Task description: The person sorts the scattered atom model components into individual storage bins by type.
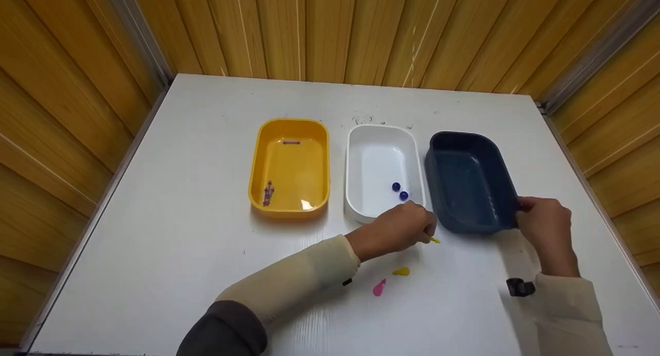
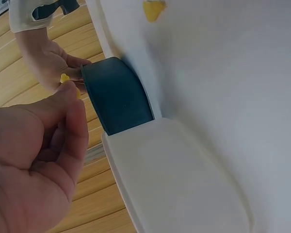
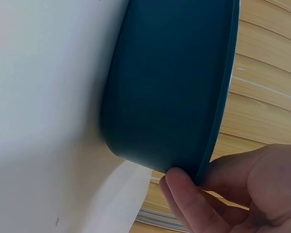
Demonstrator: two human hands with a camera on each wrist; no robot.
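My left hand [image 1: 394, 229] pinches a small yellow plastic piece [image 1: 434, 239] between thumb and fingertips, just in front of the white tray. In the left wrist view the knobbed end of that yellow piece [image 2: 64, 77] sticks out past the thumb. My right hand [image 1: 546, 232] grips the near right corner of the dark blue tray [image 1: 472, 227], thumb and fingers on either side of its rim. On the table below the left hand lie a yellow teardrop-shaped piece [image 1: 402, 271] and a pink teardrop-shaped piece [image 1: 379, 288].
Two dark blue beads [image 1: 400, 191] lie in the white tray [image 1: 356, 211]. Several small purple pieces [image 1: 268, 193] and a purple stick [image 1: 291, 142] lie in the yellow tray [image 1: 289, 212]. A wood-patterned wall [image 1: 330, 31] borders the white table [image 1: 170, 216].
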